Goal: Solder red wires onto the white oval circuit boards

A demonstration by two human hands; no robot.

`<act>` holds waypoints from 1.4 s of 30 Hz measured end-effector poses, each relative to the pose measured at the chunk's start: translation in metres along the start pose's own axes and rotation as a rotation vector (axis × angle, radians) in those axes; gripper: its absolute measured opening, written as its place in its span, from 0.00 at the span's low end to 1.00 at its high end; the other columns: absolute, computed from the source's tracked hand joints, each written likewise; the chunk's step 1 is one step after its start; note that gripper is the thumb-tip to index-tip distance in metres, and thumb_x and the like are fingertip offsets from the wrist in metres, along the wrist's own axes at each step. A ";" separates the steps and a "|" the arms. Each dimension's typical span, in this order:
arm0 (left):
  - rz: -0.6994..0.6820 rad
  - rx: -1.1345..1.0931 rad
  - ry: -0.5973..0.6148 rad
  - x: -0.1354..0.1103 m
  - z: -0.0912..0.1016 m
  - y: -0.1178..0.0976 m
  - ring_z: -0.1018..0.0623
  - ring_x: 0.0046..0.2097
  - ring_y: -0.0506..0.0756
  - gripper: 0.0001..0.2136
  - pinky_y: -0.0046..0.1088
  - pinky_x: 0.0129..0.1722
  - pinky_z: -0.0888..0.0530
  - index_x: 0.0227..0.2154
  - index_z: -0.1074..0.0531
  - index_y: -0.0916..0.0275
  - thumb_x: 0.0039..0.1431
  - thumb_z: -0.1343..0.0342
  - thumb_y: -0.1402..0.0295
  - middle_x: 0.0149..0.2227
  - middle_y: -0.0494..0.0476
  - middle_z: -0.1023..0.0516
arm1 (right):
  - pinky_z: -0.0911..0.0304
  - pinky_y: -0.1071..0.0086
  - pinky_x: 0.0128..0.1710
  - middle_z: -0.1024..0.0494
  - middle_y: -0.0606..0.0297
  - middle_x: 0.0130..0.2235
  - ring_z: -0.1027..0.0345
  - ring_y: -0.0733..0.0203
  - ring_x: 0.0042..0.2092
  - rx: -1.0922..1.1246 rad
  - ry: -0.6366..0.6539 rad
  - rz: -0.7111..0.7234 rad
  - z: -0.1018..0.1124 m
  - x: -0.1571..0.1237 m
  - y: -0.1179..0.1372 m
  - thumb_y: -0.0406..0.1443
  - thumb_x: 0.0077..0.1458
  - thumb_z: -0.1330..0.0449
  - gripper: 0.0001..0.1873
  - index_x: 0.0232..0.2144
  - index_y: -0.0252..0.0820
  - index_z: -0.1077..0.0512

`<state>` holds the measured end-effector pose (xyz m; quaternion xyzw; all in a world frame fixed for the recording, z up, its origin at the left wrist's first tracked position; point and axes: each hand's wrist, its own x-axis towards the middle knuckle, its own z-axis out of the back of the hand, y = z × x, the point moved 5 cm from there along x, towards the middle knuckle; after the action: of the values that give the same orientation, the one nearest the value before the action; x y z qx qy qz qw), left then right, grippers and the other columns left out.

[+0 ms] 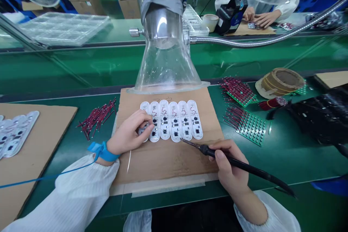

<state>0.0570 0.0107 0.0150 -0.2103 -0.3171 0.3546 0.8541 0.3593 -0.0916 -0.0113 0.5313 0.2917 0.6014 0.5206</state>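
Several white oblong casings with circuit boards lie side by side in a row on a cardboard sheet. Thin red wires show at their upper ends. My left hand, with a blue wrist strap, is over the leftmost casing, thumb and fingers closed together and partly hiding it. A thin shiny strand of solder wire trails out below that hand; the fingertips' grip on it is hidden. My right hand grips a soldering iron, its tip beside the lower ends of the casings right of centre.
A clear fume hood hangs over the row. Loose red wires lie left, beside more casings on cardboard. Green boards with red wires and a brown cylindrical container stand right. Across the bench, a person's hands handle parts.
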 end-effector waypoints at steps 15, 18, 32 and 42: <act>-0.005 -0.022 0.000 -0.003 -0.001 0.002 0.34 0.33 0.52 0.06 0.28 0.34 0.36 0.40 0.32 0.59 0.74 0.46 0.76 0.32 0.47 0.37 | 0.27 0.76 0.31 0.21 0.68 0.32 0.25 0.65 0.29 -0.025 0.025 0.031 -0.002 0.000 0.001 0.39 0.75 0.39 0.07 0.43 0.48 0.21; -0.006 -0.021 0.001 -0.002 0.000 0.001 0.33 0.33 0.52 0.06 0.29 0.34 0.36 0.40 0.32 0.59 0.74 0.45 0.76 0.32 0.48 0.37 | 0.27 0.75 0.31 0.20 0.68 0.34 0.25 0.65 0.30 -0.028 0.051 0.033 -0.003 -0.001 0.000 0.39 0.75 0.39 0.06 0.44 0.48 0.21; -0.014 -0.011 0.010 -0.002 0.001 0.000 0.32 0.34 0.52 0.05 0.29 0.34 0.35 0.41 0.32 0.59 0.74 0.46 0.76 0.32 0.48 0.36 | 0.25 0.75 0.34 0.19 0.67 0.36 0.23 0.65 0.32 -0.010 0.127 0.038 -0.005 -0.001 0.000 0.37 0.74 0.38 0.04 0.46 0.49 0.22; -0.028 -0.004 0.013 -0.002 0.000 -0.002 0.32 0.33 0.53 0.05 0.30 0.34 0.35 0.41 0.31 0.59 0.74 0.47 0.75 0.31 0.48 0.37 | 0.24 0.75 0.35 0.19 0.68 0.36 0.21 0.65 0.33 -0.017 0.195 0.017 -0.007 -0.003 -0.005 0.37 0.74 0.37 0.03 0.48 0.50 0.22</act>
<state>0.0570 0.0080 0.0151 -0.2100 -0.3152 0.3405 0.8606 0.3543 -0.0912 -0.0182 0.4682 0.3312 0.6570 0.4894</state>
